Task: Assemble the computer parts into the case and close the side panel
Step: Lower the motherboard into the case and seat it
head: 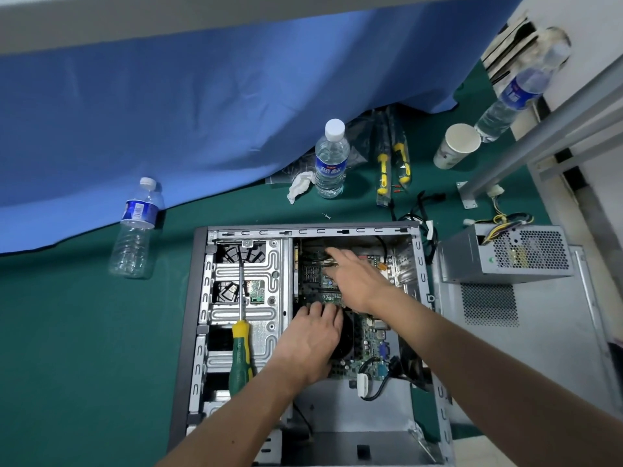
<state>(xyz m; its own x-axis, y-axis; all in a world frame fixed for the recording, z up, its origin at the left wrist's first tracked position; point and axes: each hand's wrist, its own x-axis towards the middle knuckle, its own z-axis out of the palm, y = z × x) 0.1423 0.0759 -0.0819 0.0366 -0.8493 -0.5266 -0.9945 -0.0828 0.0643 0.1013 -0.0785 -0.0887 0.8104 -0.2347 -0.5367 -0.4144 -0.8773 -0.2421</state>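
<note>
An open computer case (197, 298) lies on its side on the green mat. The motherboard (367, 342) sits inside it. My right hand (354, 278) reaches to the far end of the board, its fingers stretched flat onto the components there. My left hand (310, 342) lies over the nearer part of the board, fingertips down on it; what it touches is hidden. A green and yellow screwdriver (241, 352) rests on the drive cage (266, 274). The power supply (505, 254) stands outside, right of the case, on the loose side panel (539, 332).
Water bottles stand at the left (136, 227), at the back centre (331, 160) and at the far right (515, 89). A paper cup (456, 146), two packed yellow screwdrivers (392, 163), a crumpled tissue (300, 185) and a loose screw (325, 216) lie behind the case. Blue cloth (168, 112) hangs behind.
</note>
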